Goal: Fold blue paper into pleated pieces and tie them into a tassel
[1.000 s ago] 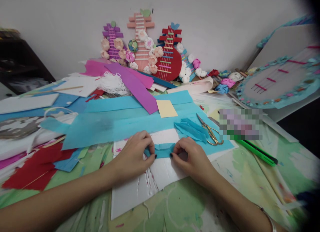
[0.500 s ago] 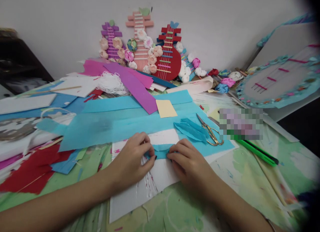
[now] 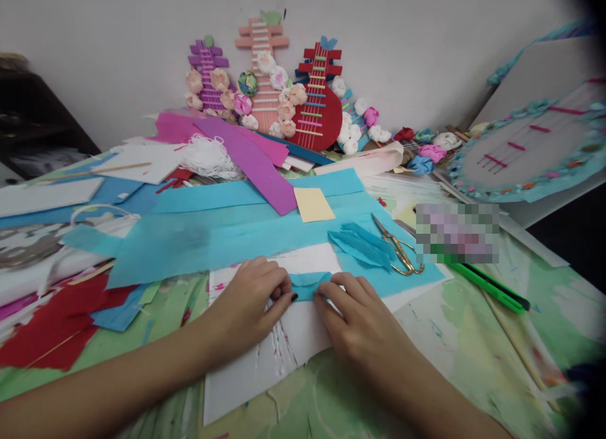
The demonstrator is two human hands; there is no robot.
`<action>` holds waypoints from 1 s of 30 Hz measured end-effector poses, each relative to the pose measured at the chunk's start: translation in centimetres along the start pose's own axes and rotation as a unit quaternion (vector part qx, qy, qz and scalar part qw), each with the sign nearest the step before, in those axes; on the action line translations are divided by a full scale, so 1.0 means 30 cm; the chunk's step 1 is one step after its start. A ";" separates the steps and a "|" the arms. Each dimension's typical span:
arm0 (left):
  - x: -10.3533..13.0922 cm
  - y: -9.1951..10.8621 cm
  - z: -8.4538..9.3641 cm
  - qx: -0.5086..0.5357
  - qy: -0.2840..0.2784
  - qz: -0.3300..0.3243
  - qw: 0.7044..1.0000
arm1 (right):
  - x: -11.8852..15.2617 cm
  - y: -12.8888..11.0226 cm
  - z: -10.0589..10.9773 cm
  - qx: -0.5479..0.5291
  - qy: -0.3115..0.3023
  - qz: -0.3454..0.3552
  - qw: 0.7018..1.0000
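Note:
Between my two hands lies a small strip of blue crepe paper (image 3: 305, 286), its upper edge folded over. My left hand (image 3: 265, 297) pinches the strip's left end between thumb and fingers. At the right end, the bent fingers of my right hand (image 3: 348, 306) close on the strip. Under both hands is a white sheet (image 3: 246, 376) with streaks of what looks like glue. Crumpled blue crepe pieces (image 3: 362, 246) and gold-handled scissors (image 3: 400, 252) lie just beyond my right hand. A large blue crepe sheet (image 3: 227, 227) spreads behind my hands.
Purple card (image 3: 255, 167), a cream paper piece (image 3: 314, 204) and white yarn (image 3: 208, 156) lie farther back. Decorated paper lutes, one of them red (image 3: 318, 114), lean on the wall. A green cutter (image 3: 492, 287) rests at the right, red crepe paper (image 3: 57, 325) at the left.
My right hand has turned slightly, and its fingers sit a little differently on the strip's right end. The left hand keeps its pinch. The view has shifted slightly.

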State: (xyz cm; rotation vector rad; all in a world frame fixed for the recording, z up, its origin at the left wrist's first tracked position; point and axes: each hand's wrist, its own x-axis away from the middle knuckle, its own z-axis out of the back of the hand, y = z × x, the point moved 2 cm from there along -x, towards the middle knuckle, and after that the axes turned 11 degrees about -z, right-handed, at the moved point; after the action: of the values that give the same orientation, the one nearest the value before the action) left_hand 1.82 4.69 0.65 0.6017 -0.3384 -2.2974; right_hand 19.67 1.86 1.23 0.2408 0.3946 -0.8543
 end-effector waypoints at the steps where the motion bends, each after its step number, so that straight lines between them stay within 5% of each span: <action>1: -0.002 0.002 0.000 -0.007 -0.002 -0.002 1.000 | -0.001 -0.003 0.002 0.003 -0.001 0.005 1.000; 15: 0.006 -0.001 -0.008 -0.048 0.011 -0.014 0.999 | 0.009 -0.033 -0.006 0.058 -0.019 0.002 0.998; 23: 0.028 0.020 -0.010 -0.104 0.104 -0.183 0.972 | 0.006 -0.034 0.006 0.056 -0.024 -0.006 0.998; 30: 0.039 0.027 -0.017 -0.176 0.058 -0.207 0.961 | 0.010 -0.032 0.001 0.048 -0.001 -0.020 0.999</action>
State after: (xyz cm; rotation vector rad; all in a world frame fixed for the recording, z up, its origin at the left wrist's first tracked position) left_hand 1.82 3.24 0.17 0.6647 0.2778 -2.6153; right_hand 19.12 1.04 1.08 0.3211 0.3585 -0.9137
